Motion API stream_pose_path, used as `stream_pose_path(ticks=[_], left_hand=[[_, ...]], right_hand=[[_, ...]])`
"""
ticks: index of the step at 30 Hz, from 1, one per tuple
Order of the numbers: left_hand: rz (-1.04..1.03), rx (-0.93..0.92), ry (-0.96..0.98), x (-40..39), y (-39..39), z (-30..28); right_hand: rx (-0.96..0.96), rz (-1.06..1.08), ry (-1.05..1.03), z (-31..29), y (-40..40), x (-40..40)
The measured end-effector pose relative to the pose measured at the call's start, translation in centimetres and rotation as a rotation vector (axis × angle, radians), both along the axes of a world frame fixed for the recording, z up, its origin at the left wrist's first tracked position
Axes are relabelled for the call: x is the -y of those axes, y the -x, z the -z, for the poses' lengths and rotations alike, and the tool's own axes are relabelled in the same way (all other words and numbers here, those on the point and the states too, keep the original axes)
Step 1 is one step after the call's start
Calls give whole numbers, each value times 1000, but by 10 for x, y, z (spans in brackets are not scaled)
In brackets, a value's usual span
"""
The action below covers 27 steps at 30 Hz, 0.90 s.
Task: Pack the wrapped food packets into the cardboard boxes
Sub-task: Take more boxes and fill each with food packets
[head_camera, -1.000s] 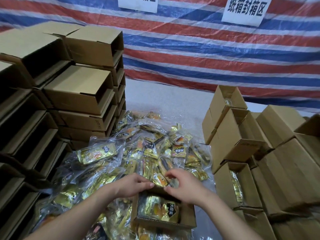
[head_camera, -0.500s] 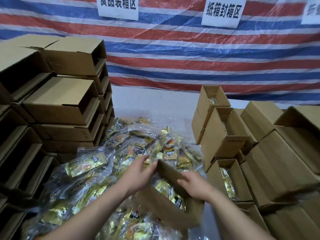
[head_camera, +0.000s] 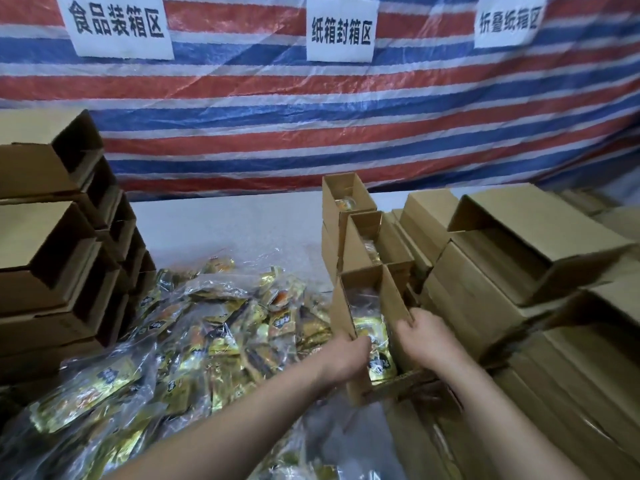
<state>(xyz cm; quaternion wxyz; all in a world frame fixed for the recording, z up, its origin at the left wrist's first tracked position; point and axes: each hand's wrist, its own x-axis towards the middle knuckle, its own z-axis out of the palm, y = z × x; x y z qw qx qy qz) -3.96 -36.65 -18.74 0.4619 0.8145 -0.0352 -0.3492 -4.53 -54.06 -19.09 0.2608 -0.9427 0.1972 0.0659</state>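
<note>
I hold an open cardboard box (head_camera: 360,379) between both hands, just left of the box stack on the right. Gold wrapped packets (head_camera: 379,358) show inside it. My left hand (head_camera: 349,355) grips its left wall, fingers curled over the rim. My right hand (head_camera: 420,336) grips its right wall. A heap of gold and clear wrapped food packets (head_camera: 221,327) lies on the table to the left of the box.
Empty cardboard boxes (head_camera: 59,258) are stacked at the left. Filled open boxes (head_camera: 363,233) and closed boxes (head_camera: 519,271) crowd the right side. A striped tarp (head_camera: 311,116) with white paper signs hangs behind the white table (head_camera: 225,223).
Both hands lifted the filled box off the packet heap and carried it right, up against the boxes on the right. The view swung right and upward.
</note>
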Motion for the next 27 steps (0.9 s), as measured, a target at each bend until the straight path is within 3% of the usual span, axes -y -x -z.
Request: stream_pose_path(ticks=[6,27], left_hand=[[103,-65,-8,48,-17,4],[58,-298,146,100,-48,14]], right_hand=[[1,65,37,-8,5,40],[-31,129,48,2,-13,86]])
